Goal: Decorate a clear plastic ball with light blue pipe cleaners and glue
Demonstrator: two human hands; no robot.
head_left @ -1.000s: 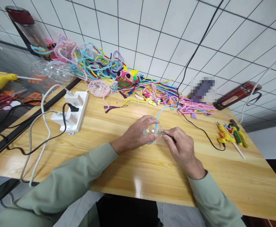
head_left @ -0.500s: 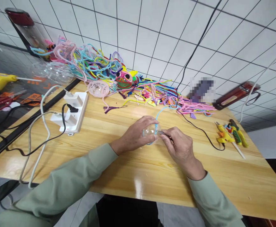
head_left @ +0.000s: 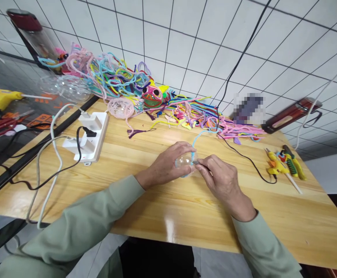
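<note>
My left hand (head_left: 171, 164) is curled around a clear plastic ball (head_left: 182, 160), thumb in front and fingers over the top, on or just above the table. A light blue pipe cleaner (head_left: 199, 136) runs across the ball and trails off its far side towards the back. In my right hand (head_left: 219, 177) is a pair of slim metal tweezers (head_left: 199, 163), pinched between thumb and fingers. Their tip meets the blue strand on the ball's right side. The palm hides the rest of the tool.
A white power strip (head_left: 95, 139) with plugs and cables lies left. Pipe cleaners (head_left: 119, 77) heap along the wall, beside a decorated ball (head_left: 152, 95). At right are a yellow glue gun (head_left: 277, 165), pliers (head_left: 294, 162) and a dark red flask (head_left: 292, 115). The wooden table (head_left: 145, 216) has a front edge near me.
Both hands keep hold of the ball and the tweezers with hardly any movement. The whole view has shifted very slightly.
</note>
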